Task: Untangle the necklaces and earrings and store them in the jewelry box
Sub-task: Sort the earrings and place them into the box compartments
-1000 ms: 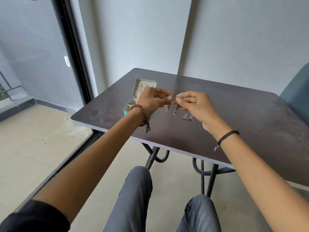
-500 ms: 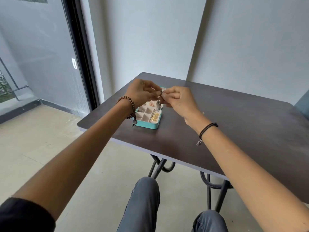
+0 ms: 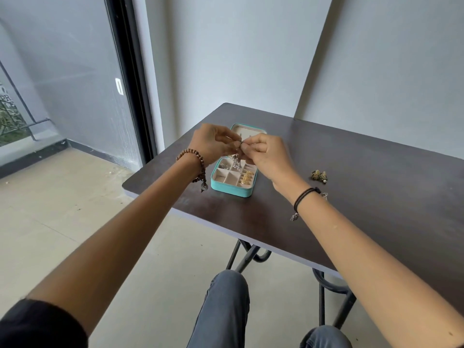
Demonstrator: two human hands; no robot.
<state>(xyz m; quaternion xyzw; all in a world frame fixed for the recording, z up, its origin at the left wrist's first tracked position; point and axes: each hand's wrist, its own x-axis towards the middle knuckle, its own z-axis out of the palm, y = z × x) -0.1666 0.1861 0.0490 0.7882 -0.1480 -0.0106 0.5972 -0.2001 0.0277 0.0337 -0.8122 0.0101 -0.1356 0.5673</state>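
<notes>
Delicately, left hand and right hand each pinch the silver earrings with curled fingertips, just above the open jewelry box — light, snag-prone pieces, probably best gripped at the hooks, not the drops.

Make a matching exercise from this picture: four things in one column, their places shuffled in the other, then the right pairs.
1 silver earrings
2 jewelry box
3 dark gold earrings
4 beaded bracelet

A round the left wrist
B on the table, right of the right hand
C pinched between left hand and right hand
D open on the table, under the hands

Pairs: 1-C, 2-D, 3-B, 4-A
</notes>
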